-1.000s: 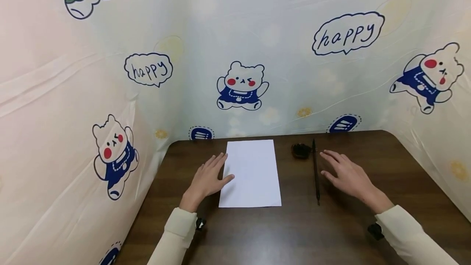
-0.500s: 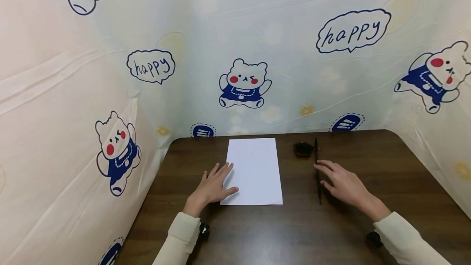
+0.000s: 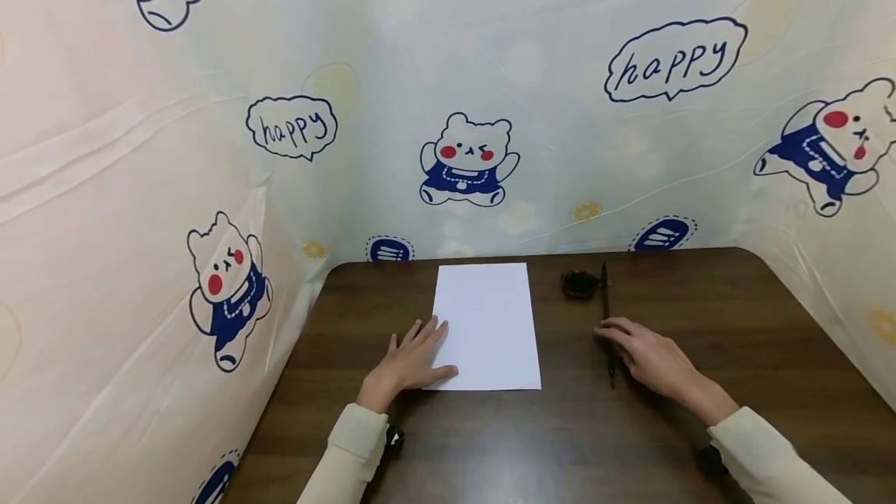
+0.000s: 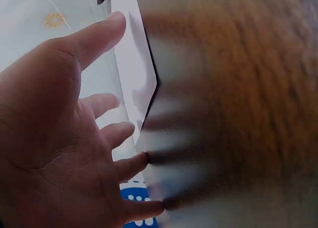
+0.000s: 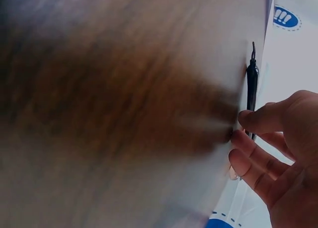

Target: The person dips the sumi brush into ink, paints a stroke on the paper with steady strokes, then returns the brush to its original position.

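Note:
A sheet of white paper (image 3: 490, 325) lies on the table, left of the middle. My left hand (image 3: 409, 364) is at its left edge, fingers spread, the thumb and fingertips over the paper; the left wrist view shows the palm and spread fingers of this left hand (image 4: 74, 123). Further right lies a dark, slim writing brush (image 3: 606, 298), pointing away, a small loop on its near end. My right hand (image 3: 658, 360) pinches its middle between thumb and fingers; in the right wrist view the thumb crosses the brush (image 5: 252, 84), hiding part of it.
A small dark dish (image 3: 579, 285) stands just left of the brush's far end. The brown wooden table (image 3: 490, 449) ends at the back against a pale printed curtain (image 3: 546, 99), which also hangs on both sides.
My right hand has moved left and nearer, from beside the brush onto it, and its fingers have closed about the shaft. My left hand has slid nearer along the paper's edge.

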Available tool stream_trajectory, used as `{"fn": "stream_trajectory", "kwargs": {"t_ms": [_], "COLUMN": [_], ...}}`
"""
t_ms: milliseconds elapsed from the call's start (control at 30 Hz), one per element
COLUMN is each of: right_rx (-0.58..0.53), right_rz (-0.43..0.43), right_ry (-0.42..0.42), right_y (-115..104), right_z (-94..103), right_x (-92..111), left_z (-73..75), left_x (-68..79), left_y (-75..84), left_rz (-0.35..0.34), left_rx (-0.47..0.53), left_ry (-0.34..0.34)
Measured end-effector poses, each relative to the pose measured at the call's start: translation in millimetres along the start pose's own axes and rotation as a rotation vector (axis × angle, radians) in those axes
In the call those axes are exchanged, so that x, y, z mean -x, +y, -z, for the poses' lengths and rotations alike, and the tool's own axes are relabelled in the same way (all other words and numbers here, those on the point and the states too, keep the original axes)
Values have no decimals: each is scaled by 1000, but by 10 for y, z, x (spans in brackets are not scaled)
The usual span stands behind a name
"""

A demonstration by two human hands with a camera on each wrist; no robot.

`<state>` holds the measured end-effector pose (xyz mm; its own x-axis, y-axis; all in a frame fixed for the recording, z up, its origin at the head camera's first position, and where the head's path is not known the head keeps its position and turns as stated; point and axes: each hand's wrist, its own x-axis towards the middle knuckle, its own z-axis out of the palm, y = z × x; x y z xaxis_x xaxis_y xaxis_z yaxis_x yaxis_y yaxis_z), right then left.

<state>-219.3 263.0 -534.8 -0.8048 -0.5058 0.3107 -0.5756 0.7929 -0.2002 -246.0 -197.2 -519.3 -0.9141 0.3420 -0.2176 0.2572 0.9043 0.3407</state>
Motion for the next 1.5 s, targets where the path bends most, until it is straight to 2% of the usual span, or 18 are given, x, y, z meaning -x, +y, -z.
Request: {"fn": "stream_trajectory", "kwargs": {"t_ms": [333,567,767,1033,1333,1500], "right_rx": [20,34,42,29,10,1], "right_rz": [43,23,17,56,62,75], "right_ry": [36,-13,-16,49,41,66], "right_y": [24,35,35,34,45,43], "right_z": [-84,-91,-97,-119,-105,-99], "right_x": [-40,-64,-86,-104,-123,-128], "left_z": [-29,-30,-20,-2,-2,0], "left_x": [13,6,13,17,18,17], "left_y": [-27,-24,-9,-7,-17,-16], "left_rz": [-17,-27,-15,-17,-21,-20], "left_rx": [-22,-18,-3,-3,2,5], "left_ry": [2,-11,-19,-22,-21,-20]}}
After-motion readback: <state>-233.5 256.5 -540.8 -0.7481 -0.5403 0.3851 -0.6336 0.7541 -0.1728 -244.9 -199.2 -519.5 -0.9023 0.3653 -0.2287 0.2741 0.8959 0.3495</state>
